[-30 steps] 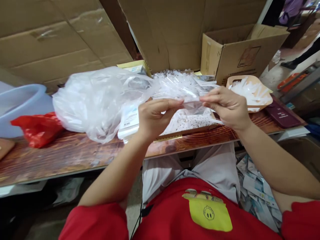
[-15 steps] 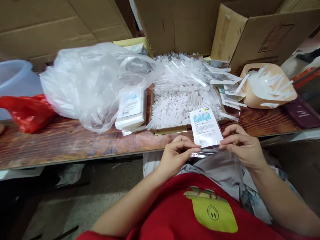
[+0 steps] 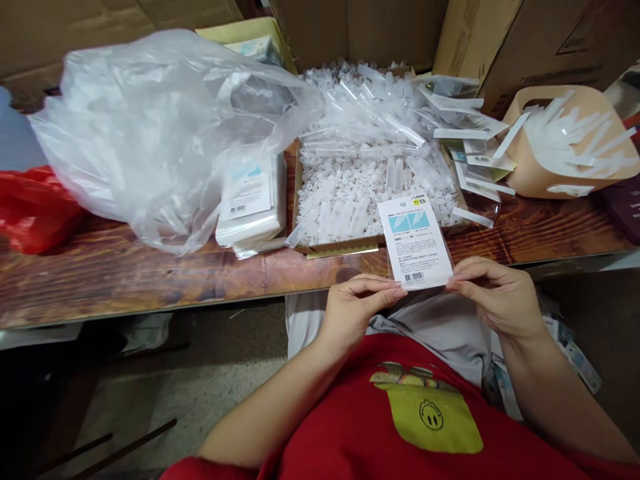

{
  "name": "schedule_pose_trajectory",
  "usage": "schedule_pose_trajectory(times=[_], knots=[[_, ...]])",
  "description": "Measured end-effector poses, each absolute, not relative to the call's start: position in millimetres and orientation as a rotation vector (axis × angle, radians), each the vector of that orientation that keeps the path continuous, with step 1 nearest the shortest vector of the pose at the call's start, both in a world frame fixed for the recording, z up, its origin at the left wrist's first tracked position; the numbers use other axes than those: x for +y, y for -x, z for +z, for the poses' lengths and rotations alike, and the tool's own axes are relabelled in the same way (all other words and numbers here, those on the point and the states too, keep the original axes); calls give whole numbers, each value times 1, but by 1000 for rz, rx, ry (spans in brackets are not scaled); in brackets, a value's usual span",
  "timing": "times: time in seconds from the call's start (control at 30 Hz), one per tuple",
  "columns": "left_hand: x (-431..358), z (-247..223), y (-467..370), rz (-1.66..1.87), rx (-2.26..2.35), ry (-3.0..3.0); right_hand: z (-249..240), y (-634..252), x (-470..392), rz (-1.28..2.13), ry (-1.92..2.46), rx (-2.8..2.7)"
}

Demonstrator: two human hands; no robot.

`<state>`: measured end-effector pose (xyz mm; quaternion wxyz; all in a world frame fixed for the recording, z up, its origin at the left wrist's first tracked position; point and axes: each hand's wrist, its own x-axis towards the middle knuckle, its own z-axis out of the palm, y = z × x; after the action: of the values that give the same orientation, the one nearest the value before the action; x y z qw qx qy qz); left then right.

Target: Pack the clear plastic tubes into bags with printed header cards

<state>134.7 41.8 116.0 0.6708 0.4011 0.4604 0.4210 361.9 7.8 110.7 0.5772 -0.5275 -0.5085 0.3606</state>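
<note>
A clear plastic packet with a white printed card (image 3: pixel 417 250) inside is held at the table's front edge, its barcode end towards me. My left hand (image 3: pixel 357 303) pinches the packet's lower left corner between thumb and fingers. At the lower right corner, my right hand (image 3: pixel 493 293) grips it the same way. Just beyond the packet lies a shallow cardboard tray (image 3: pixel 345 248) heaped with small translucent plastic tubes and white pieces (image 3: pixel 345 173). Several filled packets with white strips (image 3: pixel 475 157) overlap the tray's right side.
Left of the tray is a stack of clear bags with a printed card (image 3: pixel 250 200), beside a large clear plastic bag (image 3: pixel 145 133). A red bag (image 3: pixel 37 210) lies far left. A beige basket (image 3: pixel 530 153) of white strips stands right, before a cardboard box (image 3: pixel 545 47).
The clear flap that hung below the card is now folded out of sight, and the card's barcode shows. Both hands stay on the lower corners. The view has shifted closer to the table.
</note>
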Motion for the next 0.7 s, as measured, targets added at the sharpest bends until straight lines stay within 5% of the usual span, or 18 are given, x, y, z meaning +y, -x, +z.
schedule_pose_trajectory(times=[0.7], knots=[[41, 132, -155, 1043, 1137, -541, 102, -326, 7, 763, 1332, -875]])
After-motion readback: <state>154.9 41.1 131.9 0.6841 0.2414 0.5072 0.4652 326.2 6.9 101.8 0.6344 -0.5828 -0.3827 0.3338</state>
